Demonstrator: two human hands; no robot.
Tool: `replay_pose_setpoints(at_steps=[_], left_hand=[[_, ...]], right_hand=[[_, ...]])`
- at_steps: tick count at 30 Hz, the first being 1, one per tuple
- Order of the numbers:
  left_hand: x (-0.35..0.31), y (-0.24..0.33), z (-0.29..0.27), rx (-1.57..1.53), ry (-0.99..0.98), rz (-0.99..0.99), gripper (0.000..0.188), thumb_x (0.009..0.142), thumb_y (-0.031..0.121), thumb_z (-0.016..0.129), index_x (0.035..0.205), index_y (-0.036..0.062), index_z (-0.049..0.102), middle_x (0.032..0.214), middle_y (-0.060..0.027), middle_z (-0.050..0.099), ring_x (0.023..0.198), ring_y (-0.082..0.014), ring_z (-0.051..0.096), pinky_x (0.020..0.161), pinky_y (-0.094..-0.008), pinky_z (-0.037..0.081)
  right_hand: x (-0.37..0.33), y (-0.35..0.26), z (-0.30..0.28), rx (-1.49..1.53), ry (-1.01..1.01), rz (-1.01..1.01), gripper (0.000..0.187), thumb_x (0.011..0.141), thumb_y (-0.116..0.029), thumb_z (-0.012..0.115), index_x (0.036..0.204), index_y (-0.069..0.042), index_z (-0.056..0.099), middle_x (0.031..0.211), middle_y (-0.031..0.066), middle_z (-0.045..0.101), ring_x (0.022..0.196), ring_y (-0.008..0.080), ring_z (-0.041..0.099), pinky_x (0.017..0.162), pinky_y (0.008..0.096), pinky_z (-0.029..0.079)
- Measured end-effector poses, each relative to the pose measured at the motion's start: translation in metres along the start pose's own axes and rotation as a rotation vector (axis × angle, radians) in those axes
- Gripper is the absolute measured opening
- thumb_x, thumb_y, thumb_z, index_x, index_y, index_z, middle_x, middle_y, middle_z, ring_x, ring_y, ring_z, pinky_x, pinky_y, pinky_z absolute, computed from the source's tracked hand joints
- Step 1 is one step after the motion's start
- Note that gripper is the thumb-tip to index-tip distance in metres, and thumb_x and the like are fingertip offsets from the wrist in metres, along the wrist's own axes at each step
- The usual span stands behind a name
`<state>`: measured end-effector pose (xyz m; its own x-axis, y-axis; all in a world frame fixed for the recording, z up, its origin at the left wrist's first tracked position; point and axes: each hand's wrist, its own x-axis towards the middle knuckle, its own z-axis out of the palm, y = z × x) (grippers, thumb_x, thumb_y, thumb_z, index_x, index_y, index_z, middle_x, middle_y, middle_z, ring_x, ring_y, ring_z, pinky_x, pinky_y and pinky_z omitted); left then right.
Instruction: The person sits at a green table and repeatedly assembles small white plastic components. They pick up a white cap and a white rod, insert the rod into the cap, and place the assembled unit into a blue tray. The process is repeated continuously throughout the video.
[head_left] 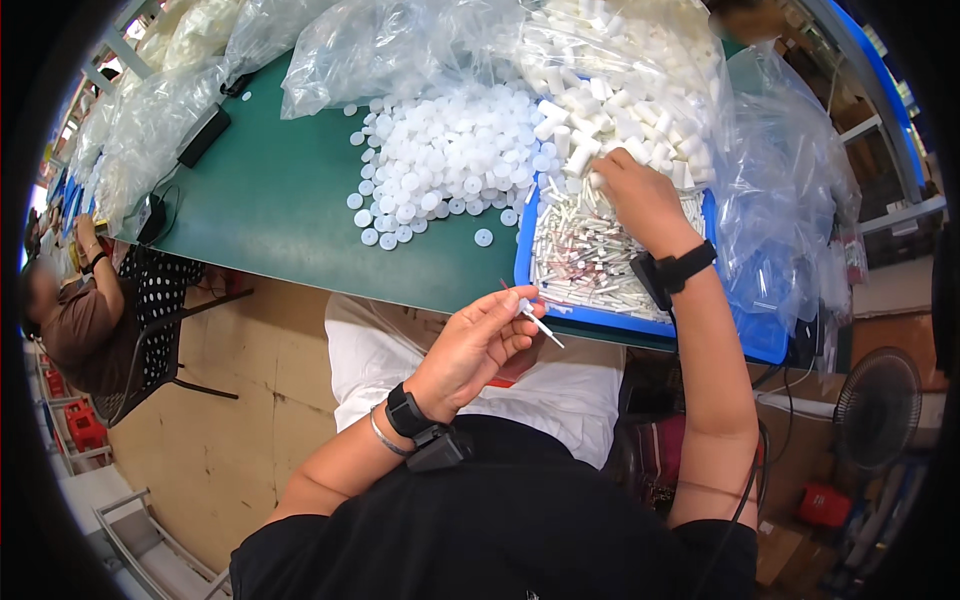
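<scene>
My left hand [483, 338] is in front of the table edge, its thumb and fingers pinched on a thin white rod [545, 328]. A small white piece sits on the rod at the fingertips, and a thin reddish end shows beyond them. My right hand [640, 195] reaches over the blue tray [522, 245] to the pile of white cylinders [650, 125] at its far end. Its fingers are closed at a white cylinder [598, 180], partly hidden by the hand. Many thin white rods [585, 250] lie loose in the tray below that hand.
White translucent discs [440, 150] are heaped on the green table [270, 200] left of the tray. Clear plastic bags [400, 50] lie behind. A black box [204, 135] is farther left. Another person [80, 320] sits at the far left; a fan [878, 408] stands at the right.
</scene>
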<state>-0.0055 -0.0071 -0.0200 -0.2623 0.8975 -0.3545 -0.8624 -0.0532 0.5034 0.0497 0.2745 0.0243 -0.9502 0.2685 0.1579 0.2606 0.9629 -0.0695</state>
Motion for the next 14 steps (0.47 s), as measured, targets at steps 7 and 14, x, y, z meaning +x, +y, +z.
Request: replay_pose_setpoints(at_steps=[7, 14], left_hand=[[-0.004, 0.009, -0.001, -0.032, -0.042, 0.069, 0.039, 0.102, 0.027, 0.048, 0.129, -0.0020, 0.050, 0.114, -0.0099, 0.064, 0.092, -0.0110, 0.062, 0.081, -0.0266, 0.052], [-0.003, 0.010, 0.020, 0.142, -0.157, 0.187, 0.039, 0.103, 0.031, 0.045, 0.129, 0.0013, 0.051, 0.128, -0.0147, 0.057, 0.107, -0.0204, 0.061, 0.088, -0.0301, 0.051]], right_hand=[[-0.023, -0.011, -0.019, 0.186, 0.204, 0.101, 0.018, 0.091, -0.008, 0.056, 0.106, 0.000, 0.061, 0.100, 0.0204, 0.064, 0.087, 0.0391, 0.064, 0.075, 0.0449, 0.051], [-0.097, -0.094, -0.045, 0.843, -0.138, 0.211, 0.026, 0.090, -0.018, 0.067, 0.109, -0.001, 0.064, 0.104, 0.0173, 0.067, 0.088, 0.0250, 0.068, 0.073, 0.0353, 0.052]])
